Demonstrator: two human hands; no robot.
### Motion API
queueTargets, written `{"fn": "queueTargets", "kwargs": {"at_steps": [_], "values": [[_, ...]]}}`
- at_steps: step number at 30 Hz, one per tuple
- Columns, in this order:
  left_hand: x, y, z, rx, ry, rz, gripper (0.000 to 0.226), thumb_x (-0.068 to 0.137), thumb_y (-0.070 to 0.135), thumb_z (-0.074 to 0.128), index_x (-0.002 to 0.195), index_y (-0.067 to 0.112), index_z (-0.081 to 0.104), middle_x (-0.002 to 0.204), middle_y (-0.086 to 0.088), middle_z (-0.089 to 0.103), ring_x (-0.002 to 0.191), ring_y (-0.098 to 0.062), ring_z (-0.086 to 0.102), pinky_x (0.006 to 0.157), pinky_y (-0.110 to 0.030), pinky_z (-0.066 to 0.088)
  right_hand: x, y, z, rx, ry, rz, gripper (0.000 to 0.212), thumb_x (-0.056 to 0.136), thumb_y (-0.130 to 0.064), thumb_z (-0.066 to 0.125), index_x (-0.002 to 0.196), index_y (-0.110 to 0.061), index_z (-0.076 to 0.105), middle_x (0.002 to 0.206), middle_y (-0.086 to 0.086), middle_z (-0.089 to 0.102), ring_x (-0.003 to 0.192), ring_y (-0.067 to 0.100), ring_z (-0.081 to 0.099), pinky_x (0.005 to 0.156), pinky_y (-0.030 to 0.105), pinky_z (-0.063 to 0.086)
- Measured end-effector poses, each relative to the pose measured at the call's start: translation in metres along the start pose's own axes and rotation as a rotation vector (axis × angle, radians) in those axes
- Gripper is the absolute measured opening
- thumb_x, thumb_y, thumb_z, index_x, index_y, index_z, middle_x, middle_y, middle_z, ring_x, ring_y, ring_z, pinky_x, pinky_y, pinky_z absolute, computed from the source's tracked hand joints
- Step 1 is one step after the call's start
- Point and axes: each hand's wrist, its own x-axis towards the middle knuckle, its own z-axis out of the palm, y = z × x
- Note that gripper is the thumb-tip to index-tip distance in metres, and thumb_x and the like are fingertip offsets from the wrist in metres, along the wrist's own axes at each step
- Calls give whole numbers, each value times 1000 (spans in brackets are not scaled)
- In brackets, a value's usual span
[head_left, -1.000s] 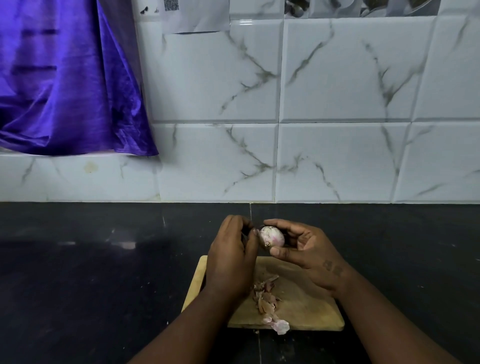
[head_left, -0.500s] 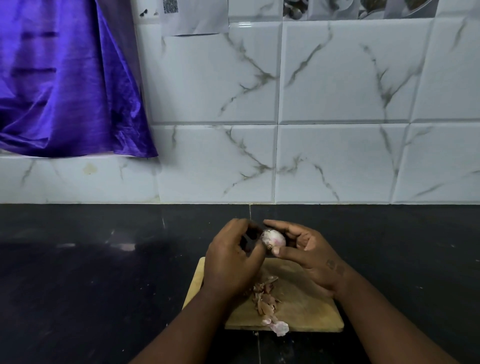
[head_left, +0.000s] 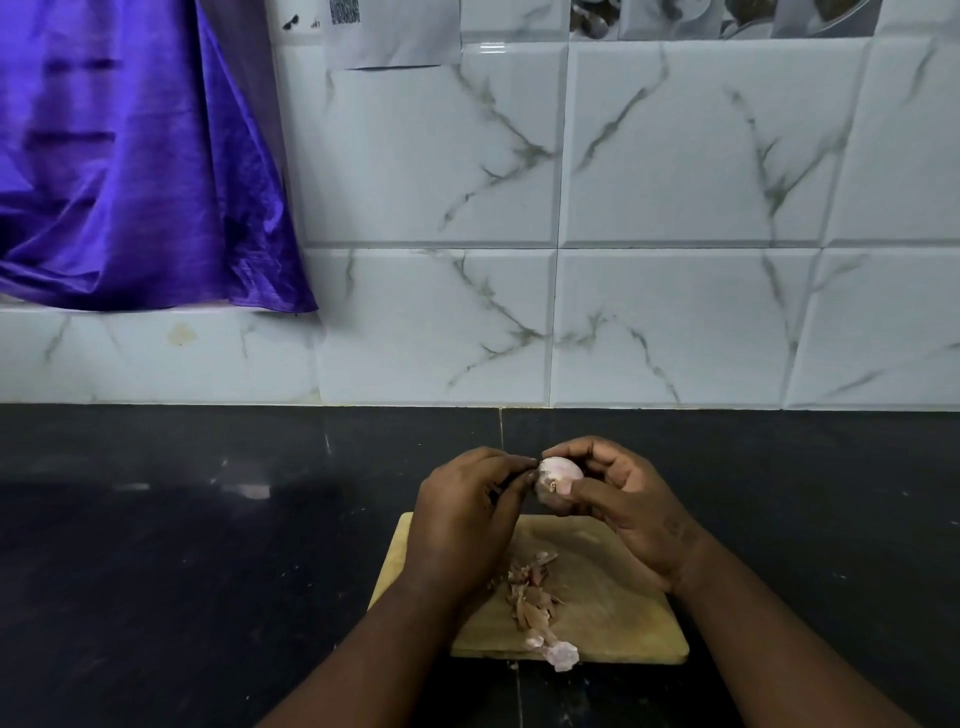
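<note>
A small pale pink onion (head_left: 556, 480) is held above the far edge of a wooden cutting board (head_left: 613, 618). My right hand (head_left: 623, 499) grips it with thumb below and fingers curled over the top. My left hand (head_left: 467, 514) is at its left side, fingertips pinching at the onion's skin. A pile of brown and pink peels (head_left: 530, 592) lies on the board between my wrists, and one pale piece (head_left: 561, 654) hangs over the board's near edge.
The board sits on a black stone counter (head_left: 208, 545) against a white marbled tile wall (head_left: 675, 234). A purple cloth (head_left: 130, 166) hangs at the upper left. Paper sheets (head_left: 395, 31) are stuck on the wall at the top.
Both hands have turned the onion slightly between the fingers. My right fingers now curl further over its top, and my left fingertips have shifted onto its left end.
</note>
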Motion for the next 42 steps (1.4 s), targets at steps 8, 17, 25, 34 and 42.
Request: {"fn": "queueTargets", "kwargs": {"at_steps": [8,17,25,34,42], "values": [[-1,3,0,-13,6,-15,13,91,18,79,103,22,82,94,11,78,84,-2,71,74,-28,61,-1,-2,2,-51,29,-41,26,85,5,74,104,-12,78,108,16,76,108,41,69,90,45,61],[-1,5,-1,3,-9,-61,9,90,19,78,94,26,75,89,15,70,82,-4,65,67,-12,50,-1,0,1,-143,-15,-81,29,76,-11,78,105,-18,79,110,11,76,105,32,71,89,41,60],[-3,8,0,-172,-24,-95,9,92,19,78,99,24,78,91,15,74,86,-4,71,73,-27,60,-1,-2,0,-69,10,-73,29,85,7,73,106,-12,79,109,12,77,103,26,72,84,34,60],[-3,3,1,-139,-20,-149,12,88,15,82,93,26,80,84,13,75,79,-5,70,70,-32,61,-3,1,0,-226,-12,-89,34,81,3,79,108,-19,79,110,5,77,104,28,73,94,47,60],[-2,3,6,-357,-23,-327,18,98,12,69,93,29,75,88,8,74,82,-9,71,74,-38,62,-2,-4,0,-17,5,-76,37,77,-1,78,113,-10,77,110,12,78,107,30,74,84,32,61]]}}
